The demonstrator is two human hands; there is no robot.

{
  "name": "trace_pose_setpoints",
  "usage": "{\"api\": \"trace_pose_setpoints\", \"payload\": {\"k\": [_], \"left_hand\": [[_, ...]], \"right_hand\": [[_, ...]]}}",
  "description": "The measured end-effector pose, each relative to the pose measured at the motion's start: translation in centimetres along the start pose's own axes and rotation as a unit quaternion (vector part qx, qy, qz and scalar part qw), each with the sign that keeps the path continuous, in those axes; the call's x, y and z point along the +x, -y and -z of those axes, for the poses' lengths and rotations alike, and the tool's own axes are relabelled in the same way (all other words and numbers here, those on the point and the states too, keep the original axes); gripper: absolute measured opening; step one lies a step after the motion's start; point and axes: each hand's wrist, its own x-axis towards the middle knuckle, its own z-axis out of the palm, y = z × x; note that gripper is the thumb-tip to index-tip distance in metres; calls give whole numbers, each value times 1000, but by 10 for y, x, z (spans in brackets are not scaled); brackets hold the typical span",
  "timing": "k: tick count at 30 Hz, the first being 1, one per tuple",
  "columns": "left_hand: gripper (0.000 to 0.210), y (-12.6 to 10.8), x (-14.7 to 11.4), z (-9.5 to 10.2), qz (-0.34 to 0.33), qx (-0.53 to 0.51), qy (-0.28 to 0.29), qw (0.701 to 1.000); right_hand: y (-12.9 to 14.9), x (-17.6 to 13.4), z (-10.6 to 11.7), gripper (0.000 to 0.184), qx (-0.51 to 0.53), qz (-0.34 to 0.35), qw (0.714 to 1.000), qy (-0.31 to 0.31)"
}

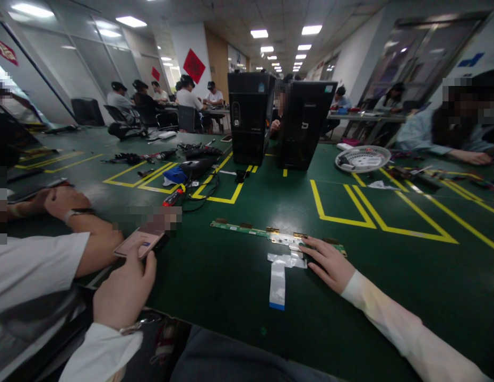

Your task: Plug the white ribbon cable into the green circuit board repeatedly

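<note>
My left hand [123, 292] is at the lower left, its fingers curled around a phone [140, 243] with the thumb on the phone's edge. My right hand [328, 262] lies flat on the green table, fingers spread, and covers the right end of a long narrow green circuit board [247, 229]. A white flat ribbon cable [277, 281] with a blue tip hangs from the board toward me, just left of my right hand.
A co-worker's forearm [87, 233] with a wristband rests at the left, next to the phone. Two black computer towers [250, 116] stand at the back centre, and a white round grille [363, 158] lies at the right. A red-handled screwdriver [173, 197], cables and tools lie at the left among yellow tape lines. Other people sit around.
</note>
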Motion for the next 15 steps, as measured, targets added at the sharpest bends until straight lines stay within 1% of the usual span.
{"api": "trace_pose_setpoints", "payload": {"k": [1,3,6,8,11,15], "left_hand": [[57,-4,-4,0,7,16,4,1000],[50,-12,-13,-1,-4,25,15,1000],[33,-25,-24,-8,-64,-27,36,997],[27,-33,-30,-15,-94,-45,52,993],[22,-45,-37,-24,-119,-48,69,989],[21,-58,-46,-32,-159,-65,79,982]], "right_hand": [[0,0,0,40,2,1,1000,1],[-1,0,-1,40,4,1,1000,2],[-1,-1,-1,40,0,-5,1000,1],[-1,-1,-1,41,-3,-6,1000,0],[0,-1,0,41,-4,-6,1000,1],[0,-1,1,41,-7,-8,1000,4]]}}
